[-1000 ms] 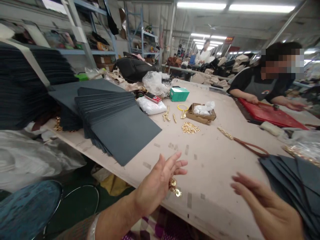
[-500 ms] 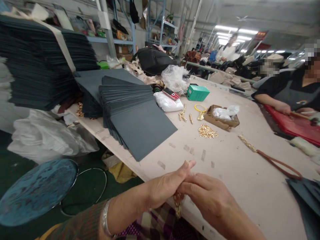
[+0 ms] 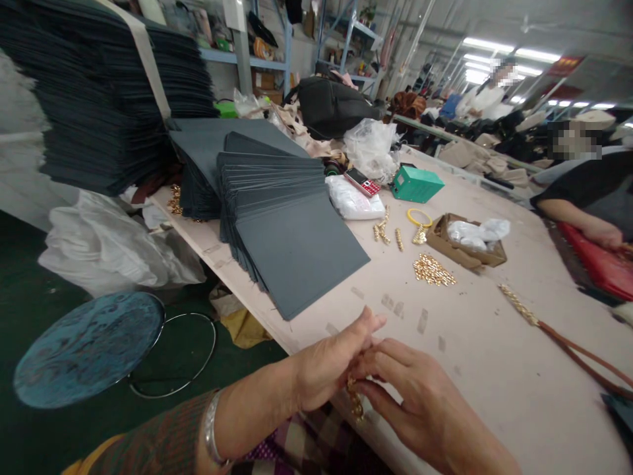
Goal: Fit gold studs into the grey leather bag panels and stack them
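My left hand (image 3: 324, 366) and my right hand (image 3: 413, 402) meet at the near edge of the work table (image 3: 475, 356), fingers pinched together. Between them hangs a short gold chain piece (image 3: 355, 396), held by both. A fanned stack of dark grey sheets (image 3: 291, 231) lies just beyond my left hand. Further off lies a small heap of gold fittings (image 3: 434, 270).
A tall pile of dark sheets (image 3: 99, 99) stands at the left. A brown strap with a gold chain (image 3: 558, 336) lies to the right. A cardboard tray (image 3: 467, 241), a green box (image 3: 415, 185), a phone (image 3: 362, 182) and plastic bags sit further back. A round stool (image 3: 89, 346) stands below. Another person's arm (image 3: 588, 221) rests over red material.
My hands, apart a second ago, have come together on the gold chain piece. The view has swung left and slightly down.
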Demonstrator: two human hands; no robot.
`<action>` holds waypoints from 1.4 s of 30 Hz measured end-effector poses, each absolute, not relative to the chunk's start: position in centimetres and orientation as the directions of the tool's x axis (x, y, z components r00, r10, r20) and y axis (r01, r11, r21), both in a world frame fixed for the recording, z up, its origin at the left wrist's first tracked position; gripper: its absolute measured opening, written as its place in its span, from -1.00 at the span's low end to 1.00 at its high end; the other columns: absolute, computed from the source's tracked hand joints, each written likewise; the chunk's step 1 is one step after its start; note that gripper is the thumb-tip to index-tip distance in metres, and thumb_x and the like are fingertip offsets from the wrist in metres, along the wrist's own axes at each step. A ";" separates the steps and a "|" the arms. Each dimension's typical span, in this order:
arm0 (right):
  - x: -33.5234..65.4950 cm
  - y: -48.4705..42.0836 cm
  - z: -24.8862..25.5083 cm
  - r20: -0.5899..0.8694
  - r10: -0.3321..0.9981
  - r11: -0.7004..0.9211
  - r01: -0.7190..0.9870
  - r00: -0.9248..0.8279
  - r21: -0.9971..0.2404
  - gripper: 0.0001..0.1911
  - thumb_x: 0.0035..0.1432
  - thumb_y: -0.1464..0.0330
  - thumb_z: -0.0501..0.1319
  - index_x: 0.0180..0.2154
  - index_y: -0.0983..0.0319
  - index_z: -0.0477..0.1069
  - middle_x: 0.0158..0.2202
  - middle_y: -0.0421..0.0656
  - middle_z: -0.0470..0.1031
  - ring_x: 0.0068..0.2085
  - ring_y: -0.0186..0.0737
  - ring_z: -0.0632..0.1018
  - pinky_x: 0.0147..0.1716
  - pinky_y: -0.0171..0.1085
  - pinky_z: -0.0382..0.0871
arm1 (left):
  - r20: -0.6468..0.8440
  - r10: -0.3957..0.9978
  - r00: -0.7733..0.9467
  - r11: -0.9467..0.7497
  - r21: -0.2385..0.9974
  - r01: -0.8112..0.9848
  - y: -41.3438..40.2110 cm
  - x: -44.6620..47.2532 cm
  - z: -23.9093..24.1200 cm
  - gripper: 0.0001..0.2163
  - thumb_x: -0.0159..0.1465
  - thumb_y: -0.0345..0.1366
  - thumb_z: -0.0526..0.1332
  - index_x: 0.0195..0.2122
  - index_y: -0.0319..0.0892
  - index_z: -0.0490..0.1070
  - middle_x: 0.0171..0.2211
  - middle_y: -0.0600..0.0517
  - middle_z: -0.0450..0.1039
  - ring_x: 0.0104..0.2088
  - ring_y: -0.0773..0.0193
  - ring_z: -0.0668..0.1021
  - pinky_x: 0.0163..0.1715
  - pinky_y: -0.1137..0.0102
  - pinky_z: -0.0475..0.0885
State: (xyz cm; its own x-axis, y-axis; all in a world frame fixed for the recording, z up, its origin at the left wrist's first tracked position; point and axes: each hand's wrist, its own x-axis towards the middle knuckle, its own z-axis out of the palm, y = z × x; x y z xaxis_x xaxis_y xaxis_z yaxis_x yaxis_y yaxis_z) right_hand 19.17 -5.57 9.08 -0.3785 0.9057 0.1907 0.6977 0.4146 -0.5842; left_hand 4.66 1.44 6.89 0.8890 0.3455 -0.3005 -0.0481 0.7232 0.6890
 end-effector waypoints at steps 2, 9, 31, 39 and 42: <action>19.2 -5.4 9.1 0.202 0.902 0.422 0.683 -0.381 -0.596 -0.84 0.24 0.49 0.11 -0.32 0.19 0.44 -0.35 -0.16 0.52 -0.32 -0.29 0.54 -0.33 -0.32 0.46 | -0.306 0.338 0.890 0.743 0.667 -0.054 1.4 4.7 6.8 -0.22 0.28 0.26 -0.16 0.35 -0.22 -0.09 0.20 -0.23 0.26 0.10 0.03 0.42 0.14 0.17 0.18; 18.1 -4.3 8.1 0.429 0.885 0.428 0.679 -0.181 -0.597 -0.85 0.19 0.51 0.15 -0.33 0.20 0.46 -0.55 -0.26 0.48 -0.54 -0.37 0.48 -0.53 -0.38 0.38 | -0.347 0.505 0.790 0.746 0.636 -0.197 1.0 4.9 6.1 -0.28 0.21 0.30 0.00 0.14 -0.19 0.33 -0.18 -0.09 0.47 -0.13 0.11 0.47 -0.04 0.25 0.28; 14.5 4.5 4.4 -0.052 0.929 0.341 0.901 -0.368 -0.269 -0.71 0.21 0.60 0.00 -0.31 0.25 0.47 -0.35 -0.12 0.55 -0.27 -0.19 0.48 -0.26 -0.28 0.27 | -0.469 0.858 0.211 0.505 0.845 -0.175 0.4 -6.1 1.6 -0.55 0.06 0.10 0.31 -0.24 -0.19 0.43 -0.40 0.09 0.48 -0.76 0.61 0.08 -0.76 0.55 -0.10; 18.6 -1.0 3.9 -0.265 0.941 -0.054 0.680 -0.210 -0.732 -0.84 0.15 0.40 0.14 -0.34 0.20 0.52 -0.39 -0.22 0.53 -0.35 -0.30 0.49 -0.33 -0.35 0.28 | -0.474 0.802 0.364 0.590 0.725 -0.356 -2.3 -3.6 0.9 -0.58 0.08 -0.09 0.41 -0.11 -0.20 0.46 -0.24 -0.04 0.59 -0.19 0.15 0.56 -0.07 0.31 0.42; 18.5 -0.7 2.1 -0.321 0.943 -0.227 0.542 -0.084 -0.809 -0.81 0.12 0.35 0.15 -0.29 0.23 0.51 -0.44 -0.22 0.51 -0.43 -0.31 0.46 -0.43 -0.35 0.29 | -0.495 0.765 0.411 0.636 0.679 -0.366 -2.4 -2.9 1.4 -0.59 0.08 -0.15 0.40 -0.08 -0.21 0.46 -0.22 -0.05 0.58 -0.24 0.17 0.56 -0.20 0.36 0.45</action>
